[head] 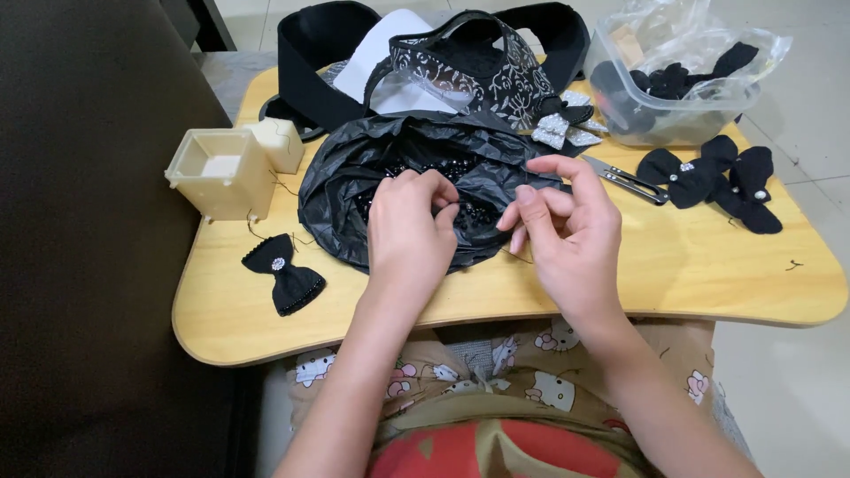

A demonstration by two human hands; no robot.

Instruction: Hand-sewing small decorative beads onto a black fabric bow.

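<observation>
Head view: a crumpled black plastic bag [416, 168] of small black beads [460, 212] lies mid-table on a pale wooden lap table [708, 274] over a tiled floor [797, 398]. Left hand [409, 232] curls its fingers into the beads; right hand [567, 226] pinches narrowly just right of the bag, what it holds too small to tell.

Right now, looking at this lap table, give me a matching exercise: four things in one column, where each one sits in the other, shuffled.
Things:
1. beaded bow
2. snips
3. cream box
4. clear tub

Places:
A. far right corner
B. left edge, beside the black bag
C. near left, alone on the wood
D. right of the bag, before two black bows

Pairs: 1-C, 2-D, 3-B, 4-A
</observation>
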